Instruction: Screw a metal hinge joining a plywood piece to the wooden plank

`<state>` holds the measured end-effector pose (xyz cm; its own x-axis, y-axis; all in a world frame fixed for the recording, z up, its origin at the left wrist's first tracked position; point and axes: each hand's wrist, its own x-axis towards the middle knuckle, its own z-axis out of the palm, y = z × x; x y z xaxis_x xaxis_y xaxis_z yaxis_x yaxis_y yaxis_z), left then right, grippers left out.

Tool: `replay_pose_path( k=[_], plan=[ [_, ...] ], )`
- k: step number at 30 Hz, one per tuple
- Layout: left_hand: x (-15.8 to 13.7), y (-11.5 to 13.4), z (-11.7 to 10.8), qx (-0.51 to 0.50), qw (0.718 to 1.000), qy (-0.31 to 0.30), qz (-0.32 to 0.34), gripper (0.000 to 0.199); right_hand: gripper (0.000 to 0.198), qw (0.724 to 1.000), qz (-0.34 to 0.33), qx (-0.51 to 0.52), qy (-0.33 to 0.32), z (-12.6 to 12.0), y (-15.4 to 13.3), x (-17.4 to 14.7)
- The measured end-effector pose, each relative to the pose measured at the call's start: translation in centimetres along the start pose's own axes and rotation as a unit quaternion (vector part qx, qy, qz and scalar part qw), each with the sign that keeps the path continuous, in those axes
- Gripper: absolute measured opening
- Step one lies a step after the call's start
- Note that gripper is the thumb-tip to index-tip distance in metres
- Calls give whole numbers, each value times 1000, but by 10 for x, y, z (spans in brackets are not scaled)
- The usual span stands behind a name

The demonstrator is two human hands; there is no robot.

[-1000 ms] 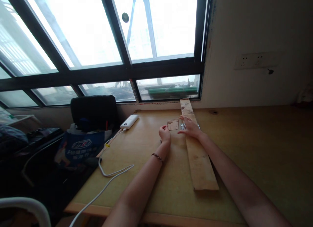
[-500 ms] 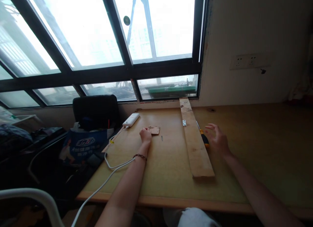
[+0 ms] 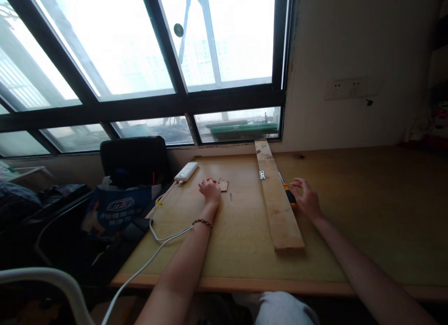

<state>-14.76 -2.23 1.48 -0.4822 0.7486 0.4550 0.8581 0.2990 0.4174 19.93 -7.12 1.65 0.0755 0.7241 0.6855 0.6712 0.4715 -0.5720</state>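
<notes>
My left hand is closed in a pinch over the left side of a small thin wooden piece with holes. A thin dark screw seems to stick out at its fingertips. Another screw lies on the table just right of that piece. My right hand is beside the yellow-and-black screwdriver, fingers curved and apart, thumb at the handle. The screwdriver lies along the right edge of a long wooden board. A small metal hinge-like plate is at the board's left edge.
A white power bank with a white cable lies at the table's left edge. Beyond that edge stand a black chair and a blue bag. The window and wall border the table's far side.
My right hand has moved left, closer to the screwdriver handle. My left hand has turned and shifted slightly right, covering more of the small wooden piece. The view has shifted slightly.
</notes>
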Motion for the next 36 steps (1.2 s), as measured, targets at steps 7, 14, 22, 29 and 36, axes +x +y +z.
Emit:
replay_pose_path(
  k=[7, 14, 22, 29, 36],
  plan=[
    [-19, 32, 11, 10, 999, -32, 21, 24, 29, 1000, -4, -6, -10, 2, -3, 0],
    [-19, 34, 9, 36, 997, -71, 4, 24, 29, 1000, -8, -5, -28, 2, -7, -2],
    [-45, 42, -18, 86, 991, -103, 27, 36, 29, 1000, -1, -5, -18, 0, -2, -3],
    [-56, 48, -15, 111, 980, -148, 73, 23, 30, 1000, 10, -7, -16, 2, 1, -3],
    [-48, 44, -12, 68, 988, -88, 103, 23, 29, 999, 17, -6, -27, 3, 0, -4]
  ],
)
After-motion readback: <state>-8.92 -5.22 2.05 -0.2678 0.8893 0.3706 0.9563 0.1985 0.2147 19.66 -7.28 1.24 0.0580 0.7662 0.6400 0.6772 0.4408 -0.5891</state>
